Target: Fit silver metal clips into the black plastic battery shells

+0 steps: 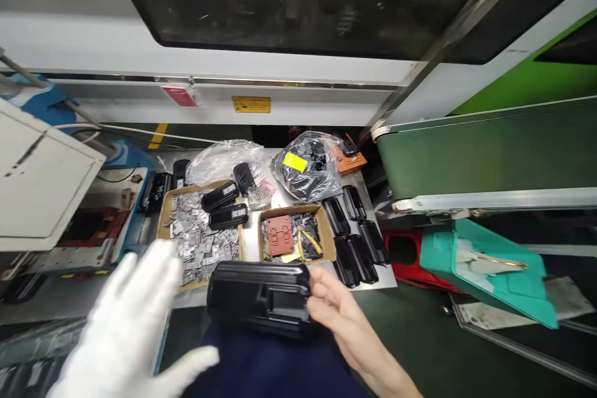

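My bare right hand (333, 308) grips the right end of a black molded plastic housing (252, 298), held in front of my body below the table edge. My left hand (125, 323), in a white glove, is raised to the left of the housing with fingers spread, apart from it and slightly blurred. Beyond the housing stands a cardboard box of small grey parts (196, 230), with two black housings (227, 216) lying on top. Right of it, a smaller cardboard box (329, 242) holds a reddish-brown block (280, 235) and yellow-handled pliers (308, 244).
Several black housings (354, 255) lie at the table's right side. Clear plastic bags (305, 168) sit at the back. A blue machine (125, 199) stands left; a green conveyor belt (489, 155) and a teal bin (504, 273) are at the right.
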{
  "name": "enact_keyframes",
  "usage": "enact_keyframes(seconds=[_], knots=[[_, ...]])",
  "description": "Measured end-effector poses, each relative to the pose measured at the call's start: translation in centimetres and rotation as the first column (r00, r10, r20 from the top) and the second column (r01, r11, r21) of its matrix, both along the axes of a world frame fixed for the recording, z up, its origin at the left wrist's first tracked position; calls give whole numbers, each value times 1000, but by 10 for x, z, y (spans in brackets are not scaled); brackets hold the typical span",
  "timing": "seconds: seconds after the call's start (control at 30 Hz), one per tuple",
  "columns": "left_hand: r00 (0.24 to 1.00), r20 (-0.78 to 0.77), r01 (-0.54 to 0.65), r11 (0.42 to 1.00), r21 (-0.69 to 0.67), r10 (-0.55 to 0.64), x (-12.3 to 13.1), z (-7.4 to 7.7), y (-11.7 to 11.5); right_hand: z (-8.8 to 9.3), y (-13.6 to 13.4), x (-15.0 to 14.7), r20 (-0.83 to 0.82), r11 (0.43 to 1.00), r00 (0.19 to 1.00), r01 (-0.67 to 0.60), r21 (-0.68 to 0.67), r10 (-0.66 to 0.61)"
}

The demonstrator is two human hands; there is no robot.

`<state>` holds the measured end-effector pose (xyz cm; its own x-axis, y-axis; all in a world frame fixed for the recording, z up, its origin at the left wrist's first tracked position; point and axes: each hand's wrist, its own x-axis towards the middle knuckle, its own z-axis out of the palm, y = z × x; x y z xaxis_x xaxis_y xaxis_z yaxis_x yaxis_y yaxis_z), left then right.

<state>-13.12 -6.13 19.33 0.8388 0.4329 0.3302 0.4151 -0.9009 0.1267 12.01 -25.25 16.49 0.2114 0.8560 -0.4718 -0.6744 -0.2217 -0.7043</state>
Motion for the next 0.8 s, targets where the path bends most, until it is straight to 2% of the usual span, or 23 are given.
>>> enact_keyframes(seconds=[0.03, 0.07, 0.13, 0.2, 0.27, 0.4, 0.5, 0.57, 0.6, 0.63, 0.67, 0.7, 0.73, 0.77, 0.8], knots=[[987, 3, 157, 985, 77, -158, 18, -8, -6, -3, 3, -2, 18, 1000, 1000, -12, -1, 12], [963, -50, 269, 959, 95, -265, 34, -17, -11, -5, 6, -4, 38, 1000, 999, -25, -5, 25], [942, -65, 337, 932, 136, -331, 59, -33, -18, -7, 10, -6, 81, 999, 996, -43, -28, 45], [941, -79, 338, 924, 179, -329, 73, -43, -18, -6, 10, -7, 115, 998, 992, -46, -50, 52], [932, -92, 362, 907, 216, -350, 79, -45, -15, -3, 9, -7, 124, 998, 991, -39, -50, 45], [912, -84, 410, 893, 187, -401, 82, -36, -5, 1, 9, -7, 114, 998, 992, -45, -35, 49], [918, -45, 396, 903, 165, -394, 80, -32, 5, -12, 20, 6, 129, 990, 982, -140, 26, 135], [952, -37, 307, 942, 135, -304, 71, -36, 11, -36, 33, 24, 273, 993, 955, -120, 7, 114], [977, -33, 212, 974, 80, -210, 64, -40, 13, -53, 41, 34, 374, 997, 925, -54, -47, 68], [997, -35, 65, 998, -14, -65, 53, -47, 15, -72, 49, 45, 477, 992, 879, 43, -116, 18], [992, -46, -120, 983, -136, 114, 41, -56, 16, -92, 57, 54, 561, 971, 828, 148, -190, -16], [955, -64, -296, 908, -297, 291, 27, -67, 16, -112, 63, 61, 613, 941, 790, 225, -255, -23], [891, -103, -439, 781, -444, 442, 12, -80, 17, -130, 68, 66, 634, 912, 773, 266, -312, -8], [855, -88, -470, 692, -548, 512, -2, -93, 19, -146, 72, 69, 638, 890, 770, 278, -361, 18], [890, 30, -324, 678, -660, 454, -15, -108, 22, -159, 75, 69, 637, 872, 769, 276, -405, 52]])
